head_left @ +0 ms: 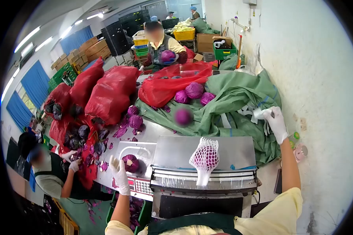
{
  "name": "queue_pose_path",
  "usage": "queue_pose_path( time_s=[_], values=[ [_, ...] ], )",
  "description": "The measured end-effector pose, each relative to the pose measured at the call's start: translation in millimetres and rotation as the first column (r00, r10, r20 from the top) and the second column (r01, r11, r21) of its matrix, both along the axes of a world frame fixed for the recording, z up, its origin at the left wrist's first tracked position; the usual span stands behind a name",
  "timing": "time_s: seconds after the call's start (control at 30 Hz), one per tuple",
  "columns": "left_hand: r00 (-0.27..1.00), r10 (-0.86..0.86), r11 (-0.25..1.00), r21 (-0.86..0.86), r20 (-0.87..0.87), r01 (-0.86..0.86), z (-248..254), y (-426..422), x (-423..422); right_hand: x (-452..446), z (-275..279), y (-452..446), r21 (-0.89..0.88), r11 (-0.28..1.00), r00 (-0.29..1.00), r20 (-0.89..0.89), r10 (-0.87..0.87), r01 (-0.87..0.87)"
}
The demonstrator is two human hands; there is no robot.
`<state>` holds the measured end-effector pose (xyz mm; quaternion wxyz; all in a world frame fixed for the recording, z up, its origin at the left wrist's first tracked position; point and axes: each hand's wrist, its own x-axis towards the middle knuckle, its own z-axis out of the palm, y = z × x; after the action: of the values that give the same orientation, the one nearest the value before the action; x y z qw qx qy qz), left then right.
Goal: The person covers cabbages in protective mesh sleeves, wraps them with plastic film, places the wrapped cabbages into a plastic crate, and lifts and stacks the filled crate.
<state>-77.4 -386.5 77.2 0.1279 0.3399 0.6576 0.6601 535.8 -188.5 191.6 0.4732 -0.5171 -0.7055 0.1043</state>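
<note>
A purple cabbage in a white foam net [206, 157] lies on the metal plate of the wrapping machine [172, 150]. My gloved left hand [119, 174] is raised beside a bare purple cabbage [130, 163] on the scale [145, 150], its fingers apart and holding nothing. At the right, my gloved right hand [276, 123] has its fingers closed on white foam netting [259, 113] over the green sheet [223, 98]. A blurred purple cabbage [183, 117] is above the sheet, with nothing visibly holding it.
Across the table a co-worker [161, 45] holds a purple cabbage [168, 56]. Another co-worker [47, 172] handles leaves at the left. Red sacks [113, 94] stand at the back left, and more cabbages [194, 90] lie beyond the sheet. A wall [317, 98] bounds the right side.
</note>
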Motion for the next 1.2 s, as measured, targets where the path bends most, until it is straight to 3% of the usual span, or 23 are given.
queue_pose_path(
  time_s=[0.03,0.1,0.17,0.27,0.33,0.4,0.43,0.5,0.57,0.63,0.67,0.7,0.77,0.83,0.87,0.9,0.97,1.0,1.03,1.07,1.1,1.13,1.2],
  values=[
    [0.999,-0.023,0.997,0.072,-0.041,0.026,17.4,-8.9,21.5,-15.3,16.0,-25.5,0.263,0.961,0.914,0.363,-0.178,0.082],
    [0.986,-0.162,0.987,-0.017,-0.043,0.161,54.7,-25.5,75.6,-76.0,52.7,-94.0,0.004,0.973,0.972,0.054,0.23,-0.231],
    [0.909,-0.415,0.909,0.039,-0.028,0.416,71.9,-39.5,132.5,-130.1,55.5,-152.7,-0.219,0.891,0.916,-0.033,0.4,-0.397],
    [0.542,-0.794,0.596,0.175,0.276,0.784,108.7,-73.3,214.5,-187.1,18.7,-200.2,-0.446,0.728,0.811,0.008,0.585,-0.521],
    [0.515,-0.786,0.601,0.231,0.341,0.765,79.6,-84.9,232.5,-208.8,-17.6,-213.4,-0.49,0.676,0.784,-0.022,0.621,-0.55],
    [0.563,-0.701,0.697,0.254,0.438,0.67,63.9,-97.1,227.7,-220.9,-42.8,-222.5,-0.478,0.527,0.709,-0.409,0.575,-0.703],
    [0.533,-0.664,0.711,0.226,0.524,0.666,70.0,-105.4,218.0,-226.4,-38.7,-233.8,-0.487,0.516,0.706,-0.408,0.578,-0.704],
    [0.604,-0.645,0.745,0.208,0.469,0.634,68.7,-107.5,211.1,-238.0,-26.7,-255.7,-0.609,0.358,0.695,-0.509,0.507,-0.707],
    [0.609,-0.699,0.69,0.127,0.374,0.713,55.7,-117.2,202.9,-249.6,-37.9,-262.9,-0.633,0.395,0.721,-0.41,0.558,-0.665],
    [0.643,-0.68,0.705,0.072,0.352,0.706,38.3,-117.5,184.1,-262.3,-33.3,-264.6,-0.694,0.247,0.735,-0.609,0.299,-0.676],
    [0.608,-0.638,0.748,0.191,0.473,0.636,45.2,-119.5,178.5,-269.6,-48.3,-257.4,-0.567,0.18,0.589,-0.802,0.098,-0.804],
    [0.553,-0.597,0.788,0.296,0.581,0.54,51.8,-121.6,171.5,-272.6,-56.6,-253.5,-0.436,0.191,0.465,-0.873,0.149,-0.88],
    [0.544,-0.539,0.832,0.307,0.643,0.461,42.7,-123.4,151.9,-318.5,-72.3,-268.6,-0.386,0.429,0.476,-0.871,0.122,-0.817],
    [0.613,-0.505,0.854,0.249,0.607,0.457,21.2,-123.5,134.9,-359.7,-82.9,-287.9,-0.19,0.358,0.22,-0.974,0.045,-0.914],
    [0.604,-0.473,0.875,0.26,0.642,0.409,10.9,-122.8,127.1,-377.9,-90.3,-289.5,-0.225,0.403,0.273,-0.96,0.065,-0.887],
    [0.704,-0.396,0.918,0.229,0.589,0.325,-4.5,-121.0,120.1,-395.5,-95.8,-290.5,-0.257,0.448,0.327,-0.941,0.083,-0.856],
    [0.977,-0.212,0.97,0.123,0.015,0.209,-4.7,-123.0,91.9,-422.0,-89.5,-294.6,-0.361,0.456,0.439,-0.895,0.073,-0.813],
    [0.992,-0.084,0.991,0.092,-0.097,0.093,-3.6,-127.4,83.3,-431.0,-96.5,-294.9,-0.38,0.469,0.464,-0.883,0.073,-0.797],
    [0.934,-0.034,0.993,0.091,-0.355,0.071,-10.0,-128.5,66.1,-440.7,-101.7,-295.3,-0.399,0.483,0.489,-0.869,0.072,-0.78],
    [0.954,-0.233,0.968,0.135,0.19,0.21,-16.8,-129.8,58.1,-448.4,-102.6,-293.6,-0.412,0.473,0.498,-0.865,0.067,-0.779],
    [0.647,-0.384,0.923,0.252,0.659,0.291,-22.4,-131.1,50.8,-455.5,-101.9,-290.3,-0.425,0.462,0.506,-0.86,0.061,-0.778],
    [0.601,-0.436,0.9,0.338,0.67,0.275,-16.7,-130.6,38.7,-463.5,-106.9,-283.5,-0.439,0.548,0.589,-0.799,0.125,-0.712],
    [0.41,-0.545,0.809,0.331,0.731,0.486,-5.5,-137.9,16.2,-462.7,-120.0,-259.5,-0.391,0.447,0.447,-0.894,0.024,-0.805]
  ],
)
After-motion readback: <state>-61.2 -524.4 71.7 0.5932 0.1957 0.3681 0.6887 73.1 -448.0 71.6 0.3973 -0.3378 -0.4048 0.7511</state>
